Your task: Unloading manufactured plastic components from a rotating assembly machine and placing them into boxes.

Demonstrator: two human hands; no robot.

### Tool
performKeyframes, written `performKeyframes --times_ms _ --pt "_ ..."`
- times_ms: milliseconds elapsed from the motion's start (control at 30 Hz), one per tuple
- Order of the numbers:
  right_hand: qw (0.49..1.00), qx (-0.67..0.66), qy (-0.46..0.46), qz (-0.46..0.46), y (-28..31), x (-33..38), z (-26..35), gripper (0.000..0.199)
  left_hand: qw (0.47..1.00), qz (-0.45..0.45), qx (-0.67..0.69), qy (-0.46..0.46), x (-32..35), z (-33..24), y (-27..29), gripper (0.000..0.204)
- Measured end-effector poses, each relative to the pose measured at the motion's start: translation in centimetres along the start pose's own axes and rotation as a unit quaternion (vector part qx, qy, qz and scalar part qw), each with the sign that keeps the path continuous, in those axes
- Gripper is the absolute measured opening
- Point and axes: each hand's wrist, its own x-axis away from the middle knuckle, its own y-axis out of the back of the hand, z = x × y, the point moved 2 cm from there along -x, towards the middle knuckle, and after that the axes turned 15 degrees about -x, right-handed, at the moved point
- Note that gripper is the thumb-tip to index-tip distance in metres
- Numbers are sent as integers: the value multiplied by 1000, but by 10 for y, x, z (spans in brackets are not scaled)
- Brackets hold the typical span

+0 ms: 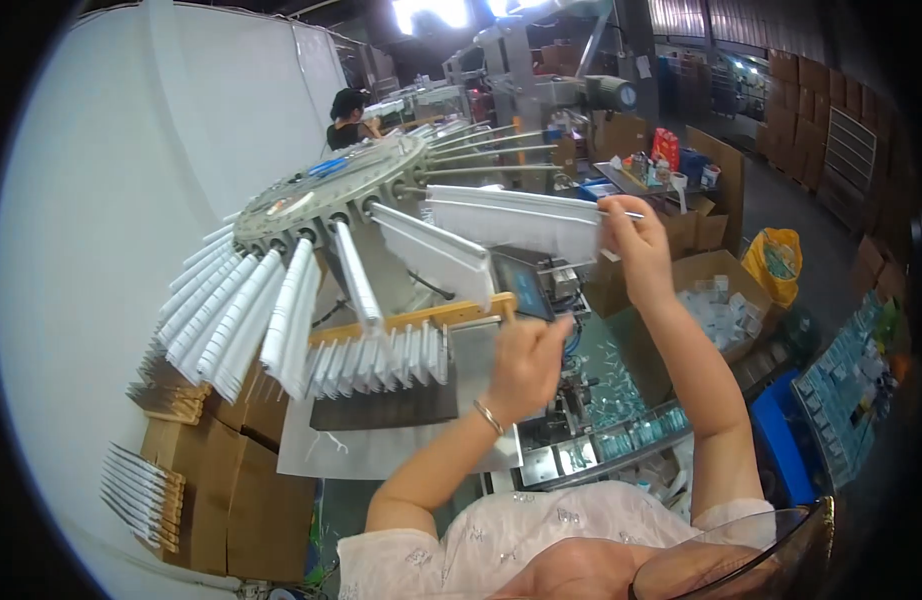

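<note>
A large round metal turntable [311, 190] carries rods around its rim, many hung with long white folded strips. My right hand [636, 245] is raised and pinches the outer end of one white-covered rod [516, 212], with a thin metal tip showing past the fingers. My left hand [529, 365] is lower, by the end of a yellow wooden bar [431, 316]. Its fingers are smeared by motion, so any grip is unclear. Below the bar hangs a row of small white strips [381, 358], over a dark block [386, 408].
Cardboard boxes [206, 490] and wooden racks of rods [171, 490] stand at the left. A small screen [521, 288] sits behind my left hand. Rightward are a box of clear plastic pieces [721, 310], a yellow bag [776, 260] and a blue bin [781, 440]. Another person [351, 120] works at the back.
</note>
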Motion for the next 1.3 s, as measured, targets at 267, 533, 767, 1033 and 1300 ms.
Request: performKeyframes --times_ms 267,533,767,1033,1300 --pt "991 -42 57 -110 -13 -2 -26 18 992 85 -23 87 105 52 99 23" --pt "990 -125 21 -60 -28 -8 -40 32 892 213 -282 281 236 145 217 35" --pt "989 -65 69 -115 -26 -11 -51 34 828 365 -257 340 249 148 206 67" --pt "984 -43 93 -149 -32 -8 -51 34 888 374 -170 206 250 126 190 63" --pt "982 -51 87 -160 -30 -10 -53 33 894 434 -23 108 227 103 159 57"
